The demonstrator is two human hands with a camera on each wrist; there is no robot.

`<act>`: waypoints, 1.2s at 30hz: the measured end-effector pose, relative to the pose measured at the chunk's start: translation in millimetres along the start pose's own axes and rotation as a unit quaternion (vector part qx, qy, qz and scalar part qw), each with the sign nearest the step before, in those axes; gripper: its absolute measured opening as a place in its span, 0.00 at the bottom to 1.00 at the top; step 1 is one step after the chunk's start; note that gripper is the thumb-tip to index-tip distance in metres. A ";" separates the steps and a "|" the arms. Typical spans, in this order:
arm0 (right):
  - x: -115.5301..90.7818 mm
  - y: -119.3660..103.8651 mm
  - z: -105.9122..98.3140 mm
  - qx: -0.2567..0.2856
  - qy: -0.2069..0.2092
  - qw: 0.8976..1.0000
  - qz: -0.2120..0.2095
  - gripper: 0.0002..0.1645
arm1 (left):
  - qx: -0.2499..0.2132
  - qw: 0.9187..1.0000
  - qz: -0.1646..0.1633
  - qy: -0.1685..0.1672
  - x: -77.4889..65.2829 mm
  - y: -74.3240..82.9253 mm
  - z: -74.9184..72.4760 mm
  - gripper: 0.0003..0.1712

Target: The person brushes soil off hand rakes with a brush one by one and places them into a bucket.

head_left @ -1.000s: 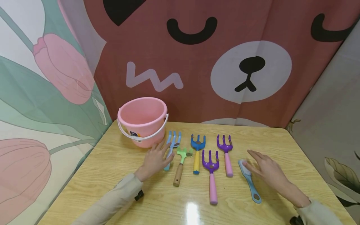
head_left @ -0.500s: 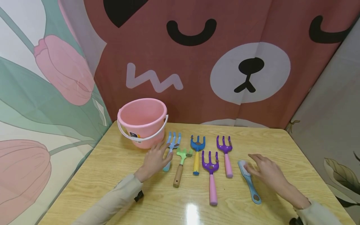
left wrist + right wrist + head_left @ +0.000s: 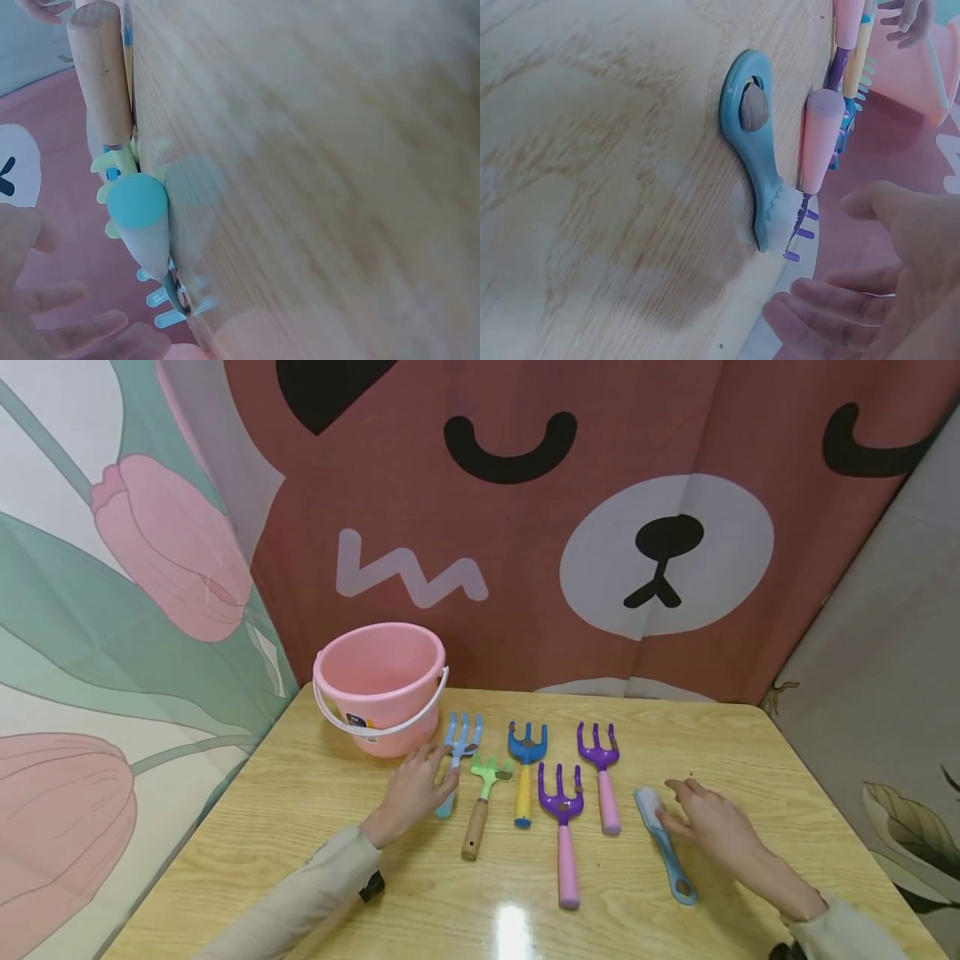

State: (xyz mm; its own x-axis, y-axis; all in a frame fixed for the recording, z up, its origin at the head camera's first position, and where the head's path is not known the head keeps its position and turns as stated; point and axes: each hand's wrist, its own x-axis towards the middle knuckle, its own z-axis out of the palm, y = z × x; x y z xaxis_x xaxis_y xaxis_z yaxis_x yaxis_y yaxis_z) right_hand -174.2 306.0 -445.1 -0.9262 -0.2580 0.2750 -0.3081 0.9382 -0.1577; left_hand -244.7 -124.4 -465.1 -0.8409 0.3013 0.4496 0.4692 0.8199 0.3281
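My left hand point(image 3: 411, 792) hovers with spread, relaxed fingers over the light-blue hand fork point(image 3: 459, 752), just in front of the bucket. Beside that fork lies a green hand fork point(image 3: 487, 777) with a wooden handle. My right hand point(image 3: 712, 822) hangs loosely bent beside a blue brush point(image 3: 663, 843) with white bristles, holding nothing. In the right wrist view the brush point(image 3: 754, 150) lies bristles up, and a brown lump point(image 3: 754, 107) sits at its handle hole. Between the hands lie a blue fork point(image 3: 527, 747) with a yellow handle and two purple forks point(image 3: 561, 802) with pink handles.
A pink bucket point(image 3: 380, 714) with a white handle stands at the table's back left. The wooden table point(image 3: 420, 902) ends at a cloth backdrop point(image 3: 517, 627) with a bear face. Brown bits stick to several of the forks.
My right hand's fingers have bent a little more and drawn slightly away from the brush head. My left hand stays nearly in place. The tools and bucket have not moved.
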 end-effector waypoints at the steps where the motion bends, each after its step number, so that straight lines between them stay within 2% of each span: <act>1: -0.1 0.0 0.3 0.000 -0.003 1.000 0.000 0.31 | 0.000 1.000 -0.001 0.001 -0.1 0.3 -0.1 0.23; 9: -3.2 0.0 1.5 0.001 -0.026 1.000 0.004 0.34 | 0.016 1.000 -0.001 0.001 -0.6 -0.3 1.3 0.22; 15: -6.6 -0.4 1.6 0.009 -0.049 0.999 0.011 0.35 | 0.011 1.000 -0.021 -0.020 0.0 -2.8 3.0 0.24; 21: -8.8 -0.3 2.5 0.015 -0.053 0.998 0.009 0.32 | 0.003 0.999 -0.036 -0.035 0.2 -4.7 4.2 0.26; 27: -10.6 -0.3 1.8 0.026 -0.082 0.996 0.031 0.29 | -0.003 0.997 -0.055 -0.051 -1.2 -4.3 4.8 0.27; 31: -12.5 -1.6 1.9 0.035 -0.104 0.993 0.040 0.33 | -0.005 0.996 -0.066 -0.063 -2.5 -4.5 6.2 0.26; 36: -11.8 -3.5 2.6 0.043 -0.132 0.989 0.048 0.42 | -0.011 0.994 -0.080 -0.079 -2.7 -4.1 5.9 0.27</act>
State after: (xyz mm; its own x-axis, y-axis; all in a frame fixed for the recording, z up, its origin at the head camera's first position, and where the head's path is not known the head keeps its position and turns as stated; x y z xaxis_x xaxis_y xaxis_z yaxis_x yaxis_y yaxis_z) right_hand -162.7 305.2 -450.2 -0.9732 -0.2300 -0.0002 -0.2223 0.9410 -0.2551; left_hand -246.0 -125.7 -472.6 -0.9366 0.2417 0.2537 0.3296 0.8535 0.4036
